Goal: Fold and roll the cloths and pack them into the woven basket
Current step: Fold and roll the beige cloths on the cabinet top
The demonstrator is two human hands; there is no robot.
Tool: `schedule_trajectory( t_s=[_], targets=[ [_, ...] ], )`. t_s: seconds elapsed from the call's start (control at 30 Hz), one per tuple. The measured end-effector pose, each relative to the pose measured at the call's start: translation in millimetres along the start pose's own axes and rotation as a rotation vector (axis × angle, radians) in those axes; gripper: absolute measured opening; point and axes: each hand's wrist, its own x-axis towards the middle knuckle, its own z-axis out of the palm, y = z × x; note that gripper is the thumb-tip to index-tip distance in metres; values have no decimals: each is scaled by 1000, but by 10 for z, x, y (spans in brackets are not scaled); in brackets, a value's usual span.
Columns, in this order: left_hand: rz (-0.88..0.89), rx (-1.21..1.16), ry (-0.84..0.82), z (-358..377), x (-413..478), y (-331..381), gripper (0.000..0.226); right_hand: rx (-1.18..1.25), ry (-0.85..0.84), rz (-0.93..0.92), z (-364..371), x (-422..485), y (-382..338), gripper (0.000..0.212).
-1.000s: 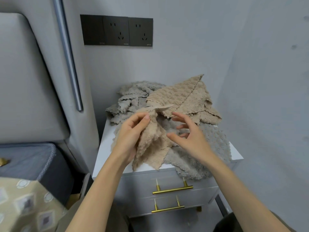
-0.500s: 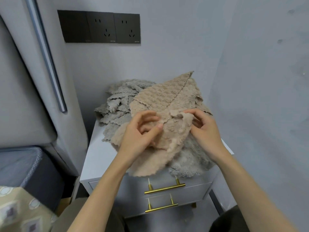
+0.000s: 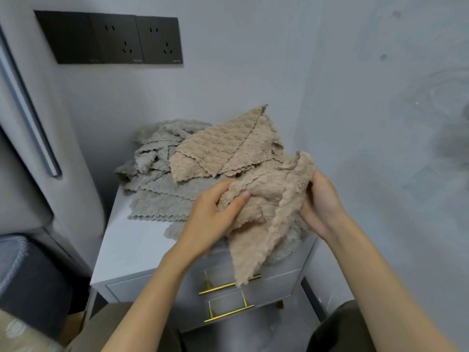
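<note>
beige cloth: waffle-textured, scalloped hem, bunched, gripped by left hand and right hand, corner dangling | second beige cloth: folded, atop heap | grey cloths: rumpled heap, some spread flat, on white cabinet

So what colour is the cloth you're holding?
Beige cloth, bumpy texture, clearest in the head view.

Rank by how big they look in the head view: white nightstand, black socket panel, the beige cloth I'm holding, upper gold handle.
1. white nightstand
2. beige cloth and black socket panel: look about alike, and the cloth is nearer the camera, so no ranking
3. upper gold handle
</note>
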Motion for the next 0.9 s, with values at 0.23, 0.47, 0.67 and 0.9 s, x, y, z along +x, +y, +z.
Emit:
schedule_trajectory(
  t_s=[0.23,0.47,0.67,0.9],
  targets=[
    [-336,-415,-174,82,23,85,37,94,28,34,-226,32,-44,56],
    [-431,-490,55,66,120,16,37,166,68,131,-281,188,-49,41],
    [-419,-392,207,27,211,-101,41,73,115,109,-220,310,38,49],
    [-349,-189,333,-78,334,-125,53,-467,92,286,-341,323,181,50]
  ],
)
